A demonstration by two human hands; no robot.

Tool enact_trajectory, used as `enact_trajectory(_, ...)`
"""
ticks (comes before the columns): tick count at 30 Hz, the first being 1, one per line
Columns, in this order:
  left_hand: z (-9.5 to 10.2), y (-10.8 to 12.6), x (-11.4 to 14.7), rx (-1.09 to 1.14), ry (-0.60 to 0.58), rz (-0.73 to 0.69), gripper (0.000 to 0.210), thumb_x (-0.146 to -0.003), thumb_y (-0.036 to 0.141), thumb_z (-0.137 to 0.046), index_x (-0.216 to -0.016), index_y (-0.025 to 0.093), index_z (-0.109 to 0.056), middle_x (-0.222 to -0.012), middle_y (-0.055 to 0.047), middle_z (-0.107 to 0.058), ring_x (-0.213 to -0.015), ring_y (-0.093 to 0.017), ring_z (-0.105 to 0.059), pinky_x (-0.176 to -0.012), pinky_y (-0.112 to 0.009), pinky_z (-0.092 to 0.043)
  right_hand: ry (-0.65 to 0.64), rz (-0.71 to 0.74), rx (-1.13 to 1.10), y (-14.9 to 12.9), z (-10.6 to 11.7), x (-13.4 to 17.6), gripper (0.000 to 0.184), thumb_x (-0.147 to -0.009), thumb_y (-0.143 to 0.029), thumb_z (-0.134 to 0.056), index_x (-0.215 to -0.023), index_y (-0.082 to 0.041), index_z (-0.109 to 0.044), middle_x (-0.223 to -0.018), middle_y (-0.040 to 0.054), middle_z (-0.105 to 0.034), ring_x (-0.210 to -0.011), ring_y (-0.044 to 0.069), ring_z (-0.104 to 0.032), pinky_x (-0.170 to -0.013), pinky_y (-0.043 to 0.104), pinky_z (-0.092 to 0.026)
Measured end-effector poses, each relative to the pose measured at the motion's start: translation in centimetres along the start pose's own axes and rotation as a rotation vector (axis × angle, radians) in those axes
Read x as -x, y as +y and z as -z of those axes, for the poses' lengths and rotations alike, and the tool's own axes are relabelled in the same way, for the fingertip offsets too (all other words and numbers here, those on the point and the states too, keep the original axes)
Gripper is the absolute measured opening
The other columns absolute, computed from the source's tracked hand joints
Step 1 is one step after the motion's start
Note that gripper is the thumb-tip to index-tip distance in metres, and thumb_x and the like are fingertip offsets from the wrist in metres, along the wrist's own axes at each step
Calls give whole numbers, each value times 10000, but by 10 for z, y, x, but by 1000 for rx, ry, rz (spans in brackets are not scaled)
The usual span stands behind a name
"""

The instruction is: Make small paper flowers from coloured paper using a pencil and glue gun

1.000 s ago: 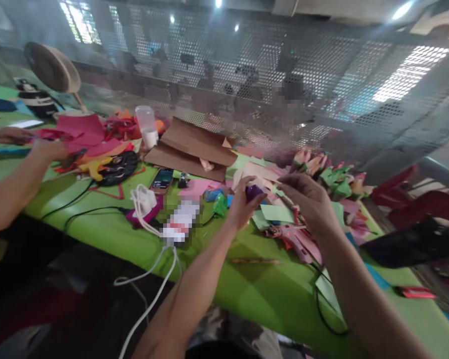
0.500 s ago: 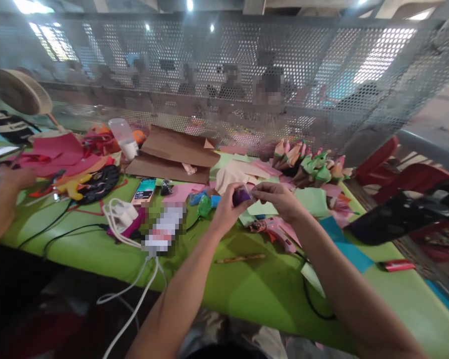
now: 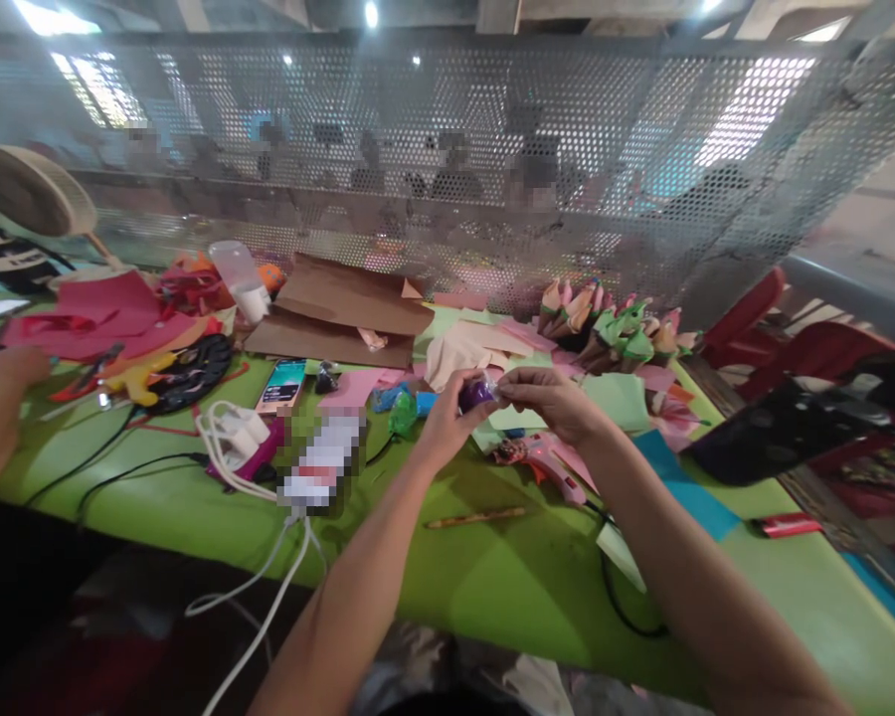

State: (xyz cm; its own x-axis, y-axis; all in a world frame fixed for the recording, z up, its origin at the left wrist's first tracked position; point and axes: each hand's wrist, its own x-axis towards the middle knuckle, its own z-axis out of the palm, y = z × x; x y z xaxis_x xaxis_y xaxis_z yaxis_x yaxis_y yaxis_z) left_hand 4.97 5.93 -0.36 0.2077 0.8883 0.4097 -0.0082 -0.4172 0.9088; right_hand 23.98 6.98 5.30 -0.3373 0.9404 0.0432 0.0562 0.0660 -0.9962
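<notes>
My left hand (image 3: pixel 448 418) is closed around a small purple bundle in clear plastic wrap (image 3: pixel 478 393). The fingertips of my right hand (image 3: pixel 548 400) pinch the wrap at the bundle's right side. Both hands are held above the green tabletop (image 3: pixel 484 587). Just below my right hand lies a pink glue gun (image 3: pixel 556 467) with a dark cord. A thin brown stick (image 3: pixel 475 517) rests nearer to me. Left of my hands sit a crumpled green wrapped piece (image 3: pixel 403 413) and some blue pieces (image 3: pixel 388 398).
Paper flowers (image 3: pixel 619 323) are heaped at the back right, beside loose paper sheets. A black bottle-like object (image 3: pixel 761 433) lies right. Phones (image 3: pixel 281 386), a power strip (image 3: pixel 250 452) and white cables occupy the left. Another person's hand (image 3: pixel 7 383) is at far left. A perforated metal screen (image 3: pixel 418 219) stands behind.
My hands keep hold of the purple bundle, its wrap still pinched at the right. The view has shifted slightly. The other person's hand at far left has moved left and nearer.
</notes>
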Motion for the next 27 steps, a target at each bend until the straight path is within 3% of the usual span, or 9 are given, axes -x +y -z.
enact_trajectory(11,-1,1,0,-15,-17,1,539,-872,576,-766,-1239,210,-620,-1232,-108,-693,-1185,-261,-639,-1060,-391,-486,-15,-13,6,-2,2,1,254,-632,-405,-853,-723,-191,-752,-687,23,-693,-632,130,-517,-606,288,-374)
enact_trajectory(24,0,5,0,-87,-17,-1,463,-897,562,-741,-1182,212,-638,-1149,-69,-710,-1080,-223,-646,-990,-327,-500,-10,-73,-116,-1,-2,0,429,-540,-468,-972,-757,-198,-719,-657,-21,-645,-570,98,-497,-536,245,-373)
enact_trajectory(27,0,7,1,-92,-18,-8,411,-909,526,-739,-1162,216,-644,-1152,-65,-713,-1084,-223,-645,-999,-333,-494,-23,-65,-84,-1,-1,1,448,-586,-535,-950,-731,-185,-712,-670,0,-665,-573,96,-500,-538,247,-375)
